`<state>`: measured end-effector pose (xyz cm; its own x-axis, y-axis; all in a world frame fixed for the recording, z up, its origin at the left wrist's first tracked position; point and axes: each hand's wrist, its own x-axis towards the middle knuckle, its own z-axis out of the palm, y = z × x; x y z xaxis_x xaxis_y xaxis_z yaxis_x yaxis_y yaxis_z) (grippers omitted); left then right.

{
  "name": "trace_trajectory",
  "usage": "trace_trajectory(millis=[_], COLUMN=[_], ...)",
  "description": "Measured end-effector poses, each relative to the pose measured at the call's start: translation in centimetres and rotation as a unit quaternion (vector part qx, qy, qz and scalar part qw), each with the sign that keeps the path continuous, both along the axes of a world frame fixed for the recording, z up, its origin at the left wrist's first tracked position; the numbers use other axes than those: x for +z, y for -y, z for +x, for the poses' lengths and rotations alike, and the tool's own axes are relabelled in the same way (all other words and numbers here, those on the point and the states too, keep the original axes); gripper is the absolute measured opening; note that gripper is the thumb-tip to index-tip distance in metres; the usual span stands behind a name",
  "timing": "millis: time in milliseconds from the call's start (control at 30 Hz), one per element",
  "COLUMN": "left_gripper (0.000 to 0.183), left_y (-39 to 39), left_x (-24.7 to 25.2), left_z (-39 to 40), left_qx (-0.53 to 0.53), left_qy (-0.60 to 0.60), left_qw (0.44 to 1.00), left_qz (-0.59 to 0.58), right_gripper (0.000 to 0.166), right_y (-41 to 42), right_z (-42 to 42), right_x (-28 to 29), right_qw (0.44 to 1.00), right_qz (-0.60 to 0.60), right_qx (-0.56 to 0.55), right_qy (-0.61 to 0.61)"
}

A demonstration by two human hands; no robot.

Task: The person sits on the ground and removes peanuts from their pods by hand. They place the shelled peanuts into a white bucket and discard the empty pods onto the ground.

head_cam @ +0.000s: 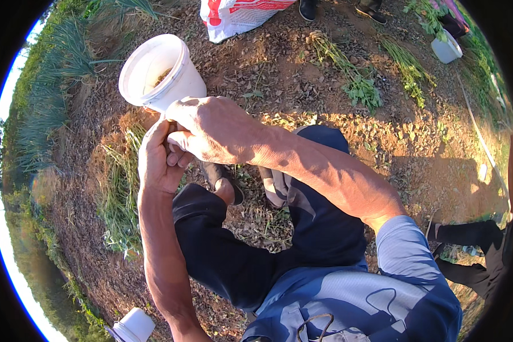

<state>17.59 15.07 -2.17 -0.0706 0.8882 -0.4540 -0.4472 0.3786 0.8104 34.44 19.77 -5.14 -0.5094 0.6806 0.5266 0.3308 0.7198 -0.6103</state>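
My left hand point(160, 154) and my right hand point(213, 128) meet just below a white plastic bucket point(192, 81). Their fingertips touch, with the right hand partly over the left. Whatever lies between the fingers is too hidden to tell. The left fingers are curled towards the palm. Inside the bucket, a small heap of brownish things point(163, 77) shows near its bottom. Left of my left hand, a pile of pulled plants point(119, 192) with green stems and brown roots lies on the soil.
A white and red sack point(243, 17) stands beyond the bucket. Uprooted peanut plants point(346, 68) lie ahead on the right. Other people's feet and legs show at the top and right. Two more white buckets point(446, 47) point(136, 325) stand far right and bottom left. Green leafy plants point(64, 55) grow at left.
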Motion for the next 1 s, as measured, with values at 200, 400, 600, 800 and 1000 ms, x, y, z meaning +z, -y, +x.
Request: trace_trajectory(millis=[200, 400, 600, 800, 1000], left_gripper=[0.016, 0.009, 0.008, 0.047, 0.083], left_y=[-0.3, 0.4, 0.3, -12.3, -14.5], left_x=[-1.9, -5.6, -8.2, -1.2, 3.1], left_z=[-2.3, -2.7, -4.8, -10.1, -15.2], left_qx=[-0.036, -0.173, -0.257, 0.013, 0.029], left_qy=[0.035, -0.131, -0.168, -0.161, -0.339], left_qw=[0.998, 0.962, 0.919, 0.987, 0.937], left_qz=[-0.033, -0.167, -0.247, 0.015, 0.084], right_gripper=[0.027, 0.026, 0.017, 0.019, 0.024], right_y=[0.9, 1.4, 2.5, 2.1, 2.0], right_z=[1.6, 3.0, 1.8, 1.7, 1.9], right_x=[1.7, 0.8, -0.2, 0.0, -0.8], right_qw=[0.988, 0.876, 0.878, 0.878, 0.905], right_qz=[-0.067, -0.124, -0.078, -0.083, -0.047], right_qx=[0.043, 0.192, 0.230, 0.220, 0.203], right_qy=[0.136, 0.426, 0.412, 0.417, 0.371])
